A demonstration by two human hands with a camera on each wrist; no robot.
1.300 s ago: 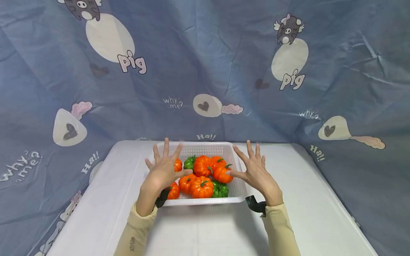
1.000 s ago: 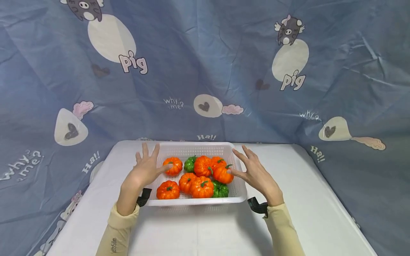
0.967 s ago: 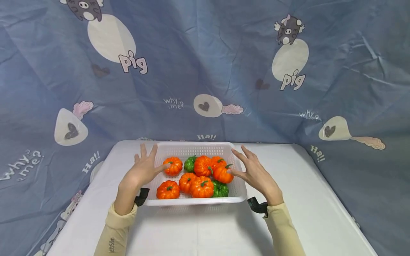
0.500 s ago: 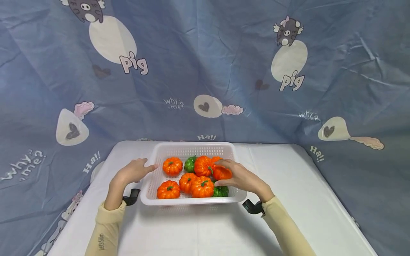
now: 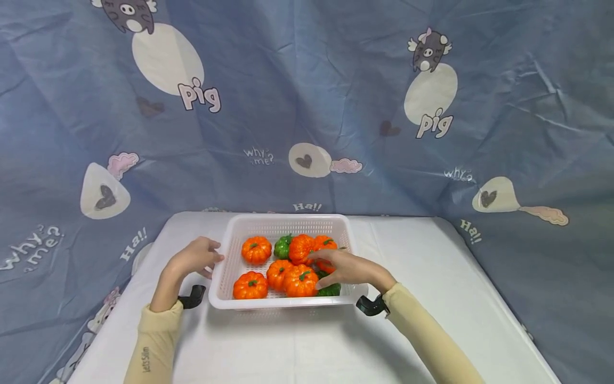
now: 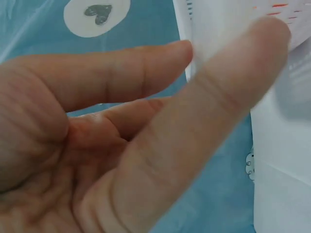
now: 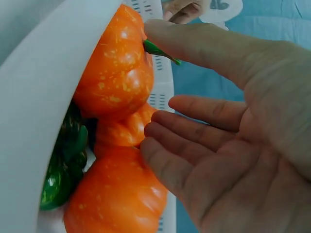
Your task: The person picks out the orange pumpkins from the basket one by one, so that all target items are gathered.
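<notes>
A white plastic basket (image 5: 288, 303) holds several small orange pumpkins (image 5: 251, 286) and green ones (image 5: 283, 247). Just outside the basket's left rim is my left hand (image 5: 195, 257), its fingers loosely bent and nothing in them; the left wrist view shows the bare palm and thumb (image 6: 194, 136). My right hand (image 5: 352, 268) reaches over the basket's right side, partly covering an orange pumpkin (image 5: 325, 265) and a green one (image 5: 329, 290). In the right wrist view its fingers are extended toward the orange pumpkins (image 7: 114, 68), and the thumb overlaps one's green stem (image 7: 163, 52).
The basket stands toward the back of a table with a white cover (image 5: 292, 346). A blue printed cloth (image 5: 259, 106) hangs behind and along both sides. Black wrist mounts (image 5: 193, 297) sit under the wrists, and both sleeves are pale yellow.
My left hand has moved left and lower, from over the basket to beside its left rim. My right hand has come inward and down over the pumpkins on the right. Both hands' fingers are less spread.
</notes>
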